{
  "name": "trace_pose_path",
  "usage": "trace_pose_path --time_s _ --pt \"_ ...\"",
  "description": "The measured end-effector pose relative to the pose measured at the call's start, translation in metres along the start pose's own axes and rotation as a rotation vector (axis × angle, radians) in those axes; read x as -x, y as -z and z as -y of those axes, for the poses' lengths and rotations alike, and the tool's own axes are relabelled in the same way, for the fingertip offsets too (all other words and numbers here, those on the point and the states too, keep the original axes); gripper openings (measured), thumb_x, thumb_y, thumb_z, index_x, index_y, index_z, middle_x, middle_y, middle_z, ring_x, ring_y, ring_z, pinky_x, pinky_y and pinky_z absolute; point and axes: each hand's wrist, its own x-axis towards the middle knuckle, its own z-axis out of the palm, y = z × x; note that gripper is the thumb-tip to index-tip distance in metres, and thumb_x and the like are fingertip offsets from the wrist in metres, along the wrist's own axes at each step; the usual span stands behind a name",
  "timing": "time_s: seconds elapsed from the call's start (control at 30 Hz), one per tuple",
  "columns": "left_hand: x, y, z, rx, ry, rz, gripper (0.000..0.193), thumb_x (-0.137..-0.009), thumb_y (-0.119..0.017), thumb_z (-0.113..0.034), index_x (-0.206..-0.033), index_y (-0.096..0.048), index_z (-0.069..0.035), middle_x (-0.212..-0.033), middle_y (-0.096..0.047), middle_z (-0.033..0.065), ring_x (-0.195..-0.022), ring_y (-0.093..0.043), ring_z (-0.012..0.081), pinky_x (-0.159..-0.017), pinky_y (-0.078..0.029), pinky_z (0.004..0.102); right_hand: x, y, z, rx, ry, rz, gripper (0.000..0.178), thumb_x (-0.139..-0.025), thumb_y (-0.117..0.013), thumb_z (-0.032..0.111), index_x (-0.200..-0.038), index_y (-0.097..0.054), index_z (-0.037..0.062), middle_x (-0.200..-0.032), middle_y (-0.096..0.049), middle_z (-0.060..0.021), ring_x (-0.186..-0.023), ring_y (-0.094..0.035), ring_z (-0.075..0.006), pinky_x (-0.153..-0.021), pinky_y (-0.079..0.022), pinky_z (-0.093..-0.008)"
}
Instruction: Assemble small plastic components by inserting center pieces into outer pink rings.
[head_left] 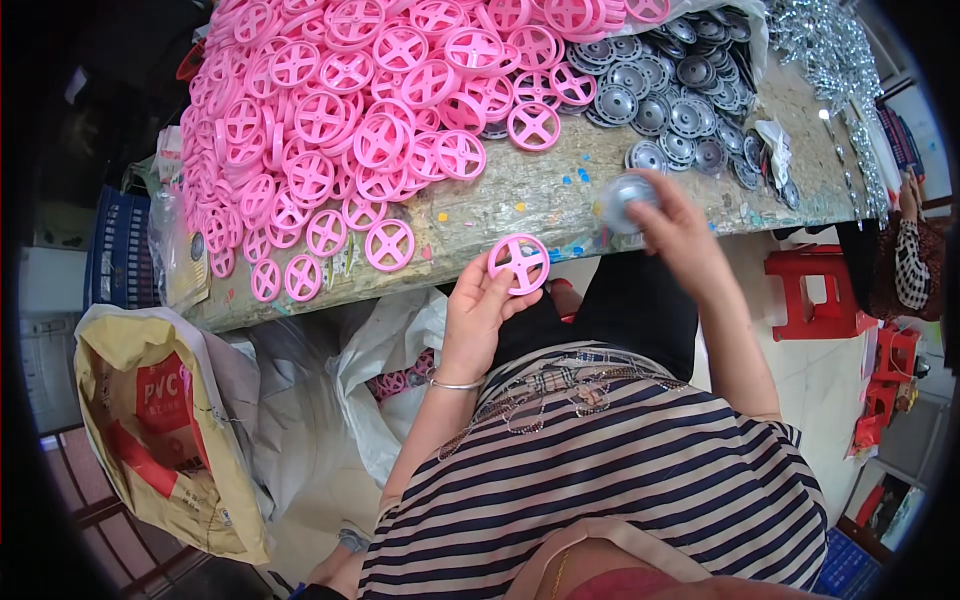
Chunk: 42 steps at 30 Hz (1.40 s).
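Note:
Between the fingers of my left hand point(478, 312) is a pink plastic wheel ring point(519, 264) with crossed spokes, held just off the table's front edge. My right hand point(675, 235) grips a round grey plastic disc point(628, 203), slightly smeared by motion, to the right of the ring and a little higher. The disc and the ring are apart. A large heap of similar pink rings point(320, 115) covers the left and middle of the table. Beyond my right hand lies a pile of grey discs point(690, 115).
The worn table point(470, 215) has its front edge close to my body. A yellow-and-white sack point(150, 330) stands open at lower left, beside a white bag point(385, 345) with pink pieces inside. Silver tinsel point(825, 60) lies at far right. A red stool point(815, 290) stands right.

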Motion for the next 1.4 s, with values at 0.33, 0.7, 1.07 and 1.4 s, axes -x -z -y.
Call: trace_pose_path --time_s 0.33,0.7,1.07,1.4 --pt "0.005 -0.009 -0.005 -0.025 -0.119 0.018 0.036 -0.096 -0.048 -0.003 -0.132 -0.045 0.002 -0.121 -0.056 0.0122 -0.106 -0.060 0.0206 -0.090 -0.055 0.0371 0.003 -0.078 -0.005 0.216 0.520 0.206 0.039 -0.076 -0.074 0.011 -0.113 -0.064 0.0069 -0.097 -0.056 -0.0107 -0.082 -0.058 -0.0221 -0.073 -0.048 -0.0307" --pt "0.013 0.003 -0.004 -0.016 -0.113 -0.020 0.035 -0.097 -0.048 -0.005 -0.131 -0.047 0.003 -0.118 -0.057 0.0113 -0.105 -0.059 0.0178 -0.088 -0.056 0.0340 0.012 -0.086 0.000 0.094 0.216 0.422 0.021 -0.090 -0.063 0.014 -0.107 -0.062 0.0016 -0.086 -0.053 -0.0034 -0.063 -0.056 -0.0095 -0.047 -0.045 -0.0240" --pt "0.094 0.169 -0.023 -0.899 -0.092 -0.537 0.030 -0.098 -0.046 -0.019 -0.115 -0.057 0.002 -0.101 -0.062 0.0130 -0.095 -0.059 0.0186 -0.086 -0.046 0.0296 -0.082 -0.062 -0.020 0.448 0.609 0.032 0.031 -0.088 -0.062 0.017 -0.114 -0.057 0.0025 -0.103 -0.055 -0.0142 -0.091 -0.056 -0.0274 -0.080 -0.046 -0.0338" --pt "0.077 0.145 -0.003 -1.191 -0.350 -0.462 0.036 -0.097 -0.051 -0.023 -0.123 -0.055 0.001 -0.102 -0.065 0.0160 -0.084 -0.066 0.0191 -0.065 -0.052 0.0265 -0.121 -0.068 -0.015 0.595 0.627 0.059 0.016 -0.082 -0.067 0.014 -0.093 -0.059 0.0051 -0.096 -0.053 -0.0142 -0.090 -0.054 -0.0319 -0.080 -0.045 -0.0396"
